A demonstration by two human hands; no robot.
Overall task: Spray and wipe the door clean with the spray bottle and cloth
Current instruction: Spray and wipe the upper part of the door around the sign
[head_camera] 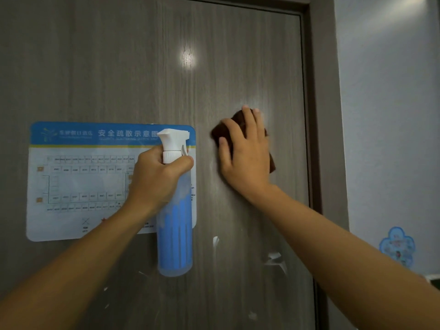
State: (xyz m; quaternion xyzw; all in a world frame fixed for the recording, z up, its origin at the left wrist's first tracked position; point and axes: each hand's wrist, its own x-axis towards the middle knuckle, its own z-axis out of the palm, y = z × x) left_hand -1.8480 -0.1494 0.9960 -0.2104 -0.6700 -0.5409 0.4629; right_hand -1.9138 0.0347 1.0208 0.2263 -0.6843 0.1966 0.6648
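The door [147, 67], grey-brown with a wood grain, fills most of the frame. In the middle right, the right hand [247, 156] presses a dark brown cloth [238, 125] flat on the door, its fingers spread and nearly straight over it. In the middle, the left hand [157, 177] is curled around the neck of the spray bottle [175, 234], which has a white head and a blue body and hangs upright. Behind the bottle, at the left, a blue and white evacuation plan [78, 182] is stuck on the door. White marks [273, 258] show on the lower part of the door. At the right is a pale wall [390, 115] with a small blue sticker [397, 245].
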